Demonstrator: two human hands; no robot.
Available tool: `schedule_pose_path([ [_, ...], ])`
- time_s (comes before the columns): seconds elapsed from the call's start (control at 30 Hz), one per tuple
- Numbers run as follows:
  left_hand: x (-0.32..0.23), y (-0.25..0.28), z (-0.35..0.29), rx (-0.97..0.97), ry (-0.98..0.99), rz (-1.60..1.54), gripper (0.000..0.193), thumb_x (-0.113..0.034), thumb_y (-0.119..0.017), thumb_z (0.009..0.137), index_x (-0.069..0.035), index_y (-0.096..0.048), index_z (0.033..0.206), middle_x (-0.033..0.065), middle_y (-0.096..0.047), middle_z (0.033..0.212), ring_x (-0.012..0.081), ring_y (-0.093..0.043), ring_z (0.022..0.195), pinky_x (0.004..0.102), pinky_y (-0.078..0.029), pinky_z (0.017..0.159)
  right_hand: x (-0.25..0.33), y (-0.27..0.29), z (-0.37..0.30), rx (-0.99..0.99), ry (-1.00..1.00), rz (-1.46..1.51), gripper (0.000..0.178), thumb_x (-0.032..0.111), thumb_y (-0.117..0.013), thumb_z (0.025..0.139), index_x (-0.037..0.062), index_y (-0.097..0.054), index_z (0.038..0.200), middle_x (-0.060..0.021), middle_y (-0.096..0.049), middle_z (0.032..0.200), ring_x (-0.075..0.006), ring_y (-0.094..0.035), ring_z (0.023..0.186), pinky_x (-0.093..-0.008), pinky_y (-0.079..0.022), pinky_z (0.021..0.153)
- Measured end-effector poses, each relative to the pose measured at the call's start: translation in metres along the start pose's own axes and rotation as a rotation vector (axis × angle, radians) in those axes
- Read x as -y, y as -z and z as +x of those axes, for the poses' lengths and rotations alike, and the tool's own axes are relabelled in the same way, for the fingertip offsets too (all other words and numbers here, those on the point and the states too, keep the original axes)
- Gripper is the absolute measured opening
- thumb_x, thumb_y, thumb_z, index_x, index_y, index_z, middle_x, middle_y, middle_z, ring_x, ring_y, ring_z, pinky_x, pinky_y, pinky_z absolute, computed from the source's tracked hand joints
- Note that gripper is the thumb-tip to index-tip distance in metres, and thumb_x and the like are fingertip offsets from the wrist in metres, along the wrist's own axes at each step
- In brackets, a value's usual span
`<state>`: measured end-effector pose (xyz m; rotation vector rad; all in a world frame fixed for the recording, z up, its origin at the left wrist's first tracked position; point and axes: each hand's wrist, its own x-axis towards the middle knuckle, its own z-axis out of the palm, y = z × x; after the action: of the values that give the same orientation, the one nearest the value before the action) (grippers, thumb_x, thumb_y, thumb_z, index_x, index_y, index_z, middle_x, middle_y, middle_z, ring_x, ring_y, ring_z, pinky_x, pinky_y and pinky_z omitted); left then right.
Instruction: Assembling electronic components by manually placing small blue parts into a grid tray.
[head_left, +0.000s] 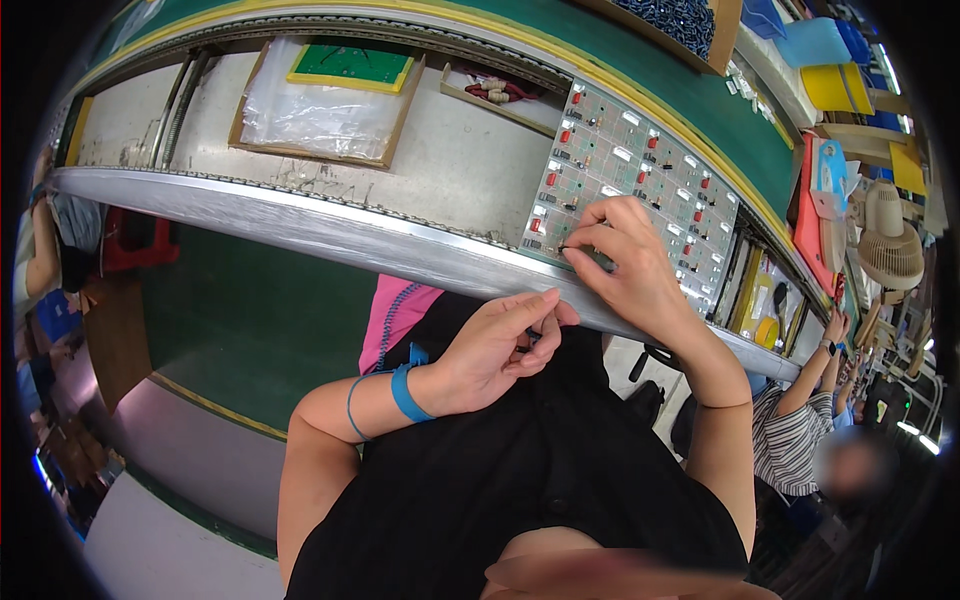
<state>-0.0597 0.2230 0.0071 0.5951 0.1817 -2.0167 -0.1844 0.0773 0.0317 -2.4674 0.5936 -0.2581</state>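
A large panel of circuit boards (595,165) lies across the rails of the bench, set with red, white and black parts. Over its near left part is my right hand (630,265), thumb and forefinger pinched at the board's surface. A tiny dark component (563,250) shows at those fingertips; its exact kind is too small to make out. My left hand (500,340), with a blue wrist strap (408,393) on its wrist, is held in front of the bench edge, palm up and fingers curled. Small dark pieces (525,341) show among its fingers, partly hidden.
Left of the panel sit a box with plastic bags (310,110) and a green board (350,65), plus a tray of dark red parts (500,88). Beyond the rails, a carton (665,30) holds many dark blue components. A co-worker's arms (815,370) reach the bench at right.
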Motion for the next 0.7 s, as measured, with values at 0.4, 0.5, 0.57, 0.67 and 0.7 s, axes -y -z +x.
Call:
schedule_pose_path([
  [0.4, 0.006, -0.003, -0.004, 0.176, 0.016, 0.322, 0.028, -0.025, -0.040, 0.096, -0.002, -0.054, 0.096, -0.0039, -0.037, 0.061, 0.0041, -0.031, 0.052, 0.0181, -0.025, 0.046, 0.000, -0.008, 0.001, 0.017, -0.014, -0.055, 0.010, 0.007, -0.066, 0.068, 0.0015, -0.061, 0.075, -0.0085, -0.052, 0.086, -0.0260, -0.049, 0.085, -0.0346, -0.043, 0.072],
  [0.5, 0.010, -0.004, -0.008, 0.359, -0.146, 0.758, 0.025, -0.023, -0.041, 0.095, -0.003, -0.056, 0.097, -0.0007, -0.046, 0.064, 0.0055, -0.041, 0.056, 0.0220, -0.034, 0.049, 0.002, -0.009, 0.000, -0.007, 0.010, -0.080, 0.010, 0.007, -0.066, 0.068, 0.0017, -0.061, 0.075, -0.0082, -0.052, 0.085, -0.0259, -0.049, 0.085, -0.0346, -0.043, 0.073],
  [0.57, 0.004, -0.015, -0.016, 0.377, -0.353, 1.204, 0.018, -0.018, -0.045, 0.091, -0.004, -0.056, 0.094, 0.0111, -0.060, 0.074, 0.0234, -0.061, 0.066, 0.0340, -0.045, 0.057, 0.002, -0.010, -0.002, -0.002, 0.018, -0.132, 0.009, 0.007, -0.066, 0.069, 0.0026, -0.061, 0.075, -0.0075, -0.052, 0.085, -0.0254, -0.049, 0.085, -0.0345, -0.043, 0.073],
  [0.67, 0.000, -0.033, -0.033, 0.430, -0.580, 1.705, 0.011, -0.007, -0.055, 0.079, -0.007, -0.057, 0.089, 0.0060, -0.057, 0.064, 0.0227, -0.059, 0.058, 0.0342, -0.044, 0.046, 0.005, -0.012, -0.004, 0.016, 0.064, -0.177, 0.012, 0.009, -0.066, 0.069, 0.0045, -0.061, 0.080, -0.0067, -0.052, 0.086, -0.0248, -0.049, 0.086, -0.0346, -0.043, 0.073],
  [0.7, -0.001, -0.041, -0.039, 0.469, -0.718, 1.790, 0.022, -0.006, -0.059, 0.070, -0.008, -0.058, 0.092, 0.0031, -0.050, 0.057, 0.0182, -0.055, 0.052, 0.0304, -0.040, 0.042, 0.008, -0.011, -0.005, 0.010, 0.046, -0.179, 0.012, 0.009, -0.066, 0.069, 0.0045, -0.061, 0.080, -0.0067, -0.052, 0.086, -0.0248, -0.049, 0.086, -0.0346, -0.043, 0.073],
])
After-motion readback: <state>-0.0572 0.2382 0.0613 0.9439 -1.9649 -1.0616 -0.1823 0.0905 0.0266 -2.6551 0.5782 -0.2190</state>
